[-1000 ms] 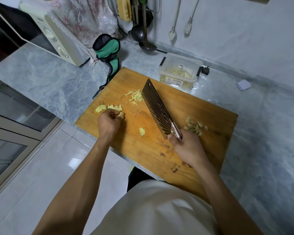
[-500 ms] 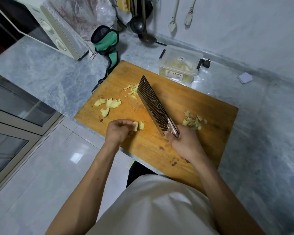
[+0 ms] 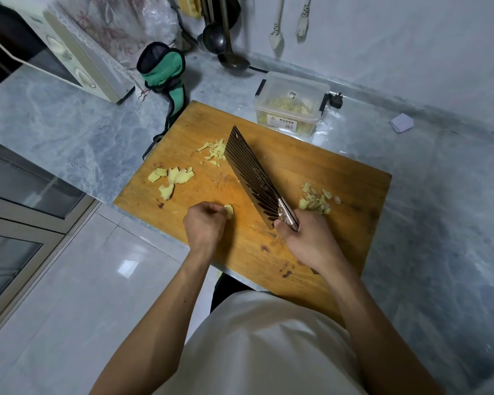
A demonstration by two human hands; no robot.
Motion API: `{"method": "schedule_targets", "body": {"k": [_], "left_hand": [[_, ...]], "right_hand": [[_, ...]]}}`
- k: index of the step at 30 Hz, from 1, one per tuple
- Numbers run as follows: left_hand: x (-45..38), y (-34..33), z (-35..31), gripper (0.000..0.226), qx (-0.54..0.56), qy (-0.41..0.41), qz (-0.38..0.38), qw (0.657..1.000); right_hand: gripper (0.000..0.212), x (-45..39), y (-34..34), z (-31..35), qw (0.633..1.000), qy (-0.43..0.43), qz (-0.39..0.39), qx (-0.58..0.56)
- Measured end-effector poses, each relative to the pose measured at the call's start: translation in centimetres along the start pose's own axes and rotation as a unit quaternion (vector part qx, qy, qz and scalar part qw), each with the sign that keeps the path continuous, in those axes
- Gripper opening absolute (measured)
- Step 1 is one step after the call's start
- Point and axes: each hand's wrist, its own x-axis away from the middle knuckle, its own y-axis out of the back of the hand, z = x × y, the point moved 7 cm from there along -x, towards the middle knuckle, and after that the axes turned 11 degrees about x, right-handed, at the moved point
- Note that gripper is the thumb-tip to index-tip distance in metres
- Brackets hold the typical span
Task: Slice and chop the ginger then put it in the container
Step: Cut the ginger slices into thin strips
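On the wooden cutting board my left hand pinches a small stack of ginger slices near the board's front. My right hand grips the handle of a wide ribbed cleaver whose blade slants away to the upper left, just right of the pinched slices. More ginger slices lie at the board's left. Thin ginger strips sit by the blade tip. Chopped bits lie to the right of the handle. The clear plastic container behind the board holds cut ginger.
A microwave stands at the back left of the grey marble counter. A green and black pouch lies beside the board's far left corner. Ladles hang on the wall. The board overhangs the counter's front edge.
My left hand left the slices at the board's left, came back toward the front middle and took hold of the small slices there. The cleaver stayed nearly still.
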Motion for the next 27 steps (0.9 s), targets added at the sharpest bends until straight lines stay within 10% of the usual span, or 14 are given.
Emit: {"method": "schedule_targets", "body": {"k": [27], "left_hand": [[0.6,-1.3,2.1,0.015,0.097,0.134,0.018,0.986]], "right_hand": [[0.041,0.1,-0.6,0.9,0.989,0.026,0.105,0.102]]}}
